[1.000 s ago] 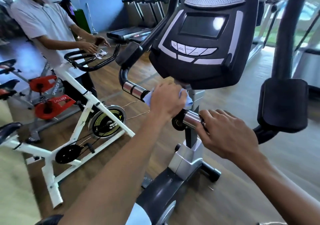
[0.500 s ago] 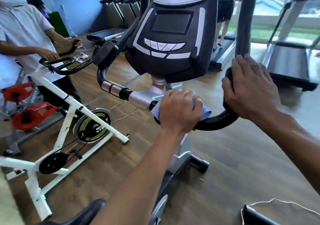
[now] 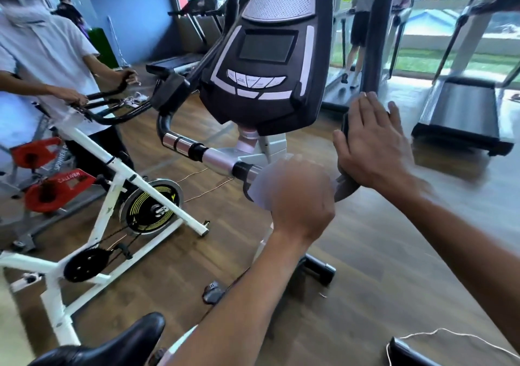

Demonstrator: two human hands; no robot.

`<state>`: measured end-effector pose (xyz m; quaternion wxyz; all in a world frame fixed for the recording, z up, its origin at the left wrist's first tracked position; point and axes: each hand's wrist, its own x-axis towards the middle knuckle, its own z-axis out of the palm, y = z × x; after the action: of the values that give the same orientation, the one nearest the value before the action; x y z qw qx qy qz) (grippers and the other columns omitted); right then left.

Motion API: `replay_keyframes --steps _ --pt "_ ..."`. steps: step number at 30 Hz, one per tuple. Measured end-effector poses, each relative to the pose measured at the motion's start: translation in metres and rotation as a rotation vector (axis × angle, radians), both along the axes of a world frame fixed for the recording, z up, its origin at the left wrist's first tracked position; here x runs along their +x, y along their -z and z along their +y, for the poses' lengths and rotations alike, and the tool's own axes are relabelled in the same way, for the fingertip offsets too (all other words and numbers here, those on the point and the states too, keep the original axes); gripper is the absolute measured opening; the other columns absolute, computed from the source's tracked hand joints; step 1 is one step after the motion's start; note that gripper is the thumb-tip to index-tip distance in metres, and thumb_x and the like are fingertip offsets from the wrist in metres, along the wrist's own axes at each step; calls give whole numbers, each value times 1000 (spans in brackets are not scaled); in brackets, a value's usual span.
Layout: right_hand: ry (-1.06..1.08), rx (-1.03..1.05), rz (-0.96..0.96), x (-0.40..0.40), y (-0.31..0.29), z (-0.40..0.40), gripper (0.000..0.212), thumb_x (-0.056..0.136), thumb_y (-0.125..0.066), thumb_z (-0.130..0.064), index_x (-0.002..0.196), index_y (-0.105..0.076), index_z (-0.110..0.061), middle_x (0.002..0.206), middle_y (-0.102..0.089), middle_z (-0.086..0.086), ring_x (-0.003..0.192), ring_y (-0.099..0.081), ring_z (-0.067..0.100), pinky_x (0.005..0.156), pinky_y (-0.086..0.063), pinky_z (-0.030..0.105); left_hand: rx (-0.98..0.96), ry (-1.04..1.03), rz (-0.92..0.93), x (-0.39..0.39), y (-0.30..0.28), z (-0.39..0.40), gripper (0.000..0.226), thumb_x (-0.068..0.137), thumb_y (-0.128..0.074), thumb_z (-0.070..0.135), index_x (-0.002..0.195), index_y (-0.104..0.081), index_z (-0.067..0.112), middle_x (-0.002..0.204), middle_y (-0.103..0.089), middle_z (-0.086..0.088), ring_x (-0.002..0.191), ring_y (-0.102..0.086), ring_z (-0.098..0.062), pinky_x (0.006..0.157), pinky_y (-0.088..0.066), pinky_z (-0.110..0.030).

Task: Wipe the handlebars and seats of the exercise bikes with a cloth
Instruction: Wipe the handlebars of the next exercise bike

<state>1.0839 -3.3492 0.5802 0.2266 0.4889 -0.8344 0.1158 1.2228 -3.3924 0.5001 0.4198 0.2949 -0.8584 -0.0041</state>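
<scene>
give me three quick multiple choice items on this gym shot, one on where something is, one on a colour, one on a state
1. Where is the cloth?
A. on the seat
B. on the handlebar under the left hand
C. on the floor

2. What colour is the frame of the spin bike beside this one?
A. white
B. blue
C. green

3. How is the right hand?
A. clenched in a fist
B. fingers straight, against the handlebar's right end
C. holding a bottle

Key: 1 B, the left hand grips the cloth on the handlebar; 2 A, white tubes; 3 B, fingers extended.
</scene>
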Motion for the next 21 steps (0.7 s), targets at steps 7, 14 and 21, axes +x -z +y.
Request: replay_keyframes --steps 7,14,21 --pt "-33 -34 -14 -1 -1 0 69 106 -34 -40 157 -23 4 165 -25 21 157 -13 30 126 -2 48 -83 17 -64 -6 -15 -36 29 93 -46 24 73 -66 15 77 -68 -5 80 -61 -30 86 -42 -42" --pt "-43 -68 -24 -2 1 0 76 99 -26 -44 155 -28 6 162 -31 24 155 -19 33 126 -6 50 -112 -94 109 5 13 13 36 107 -39 25 110 -72 10 115 -71 -6 121 -62 -28 113 -39 -45" --pt "-64 -75 -48 -2 1 1 75 98 -26 -43 154 -28 6 161 -32 23 155 -18 32 127 -5 50 -39 -59 36 -9 -11 -20 34 95 -42 24 75 -68 14 77 -68 -5 82 -61 -29 85 -46 -43"
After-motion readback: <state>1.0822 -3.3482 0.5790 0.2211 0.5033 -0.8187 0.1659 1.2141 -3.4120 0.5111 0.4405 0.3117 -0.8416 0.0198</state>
